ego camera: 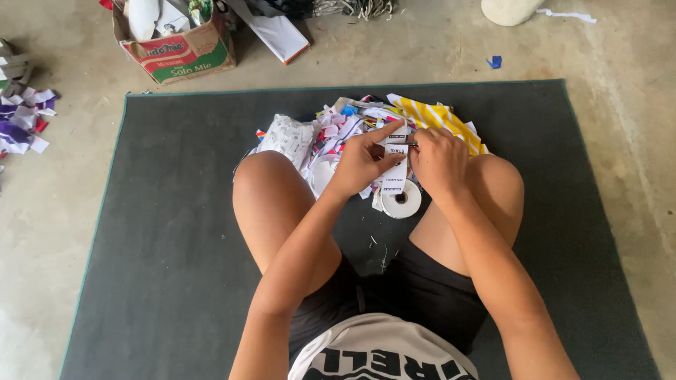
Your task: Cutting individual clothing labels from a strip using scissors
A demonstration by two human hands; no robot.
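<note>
- Sitting cross-legged on a dark mat (169,232), with both hands raised over a pile of fabric scraps (331,130).
- Pinching a white printed label strip (396,163) with the left hand (362,163), thumb and forefinger closed on its upper part.
- Meeting the strip from the other side with the right hand (438,160), fingers curled closed; possibly around a small tool, too hidden to tell.
- Hanging with long axis near vertical, between both hands, down toward a white tape roll (401,199) near the right knee.
</note>
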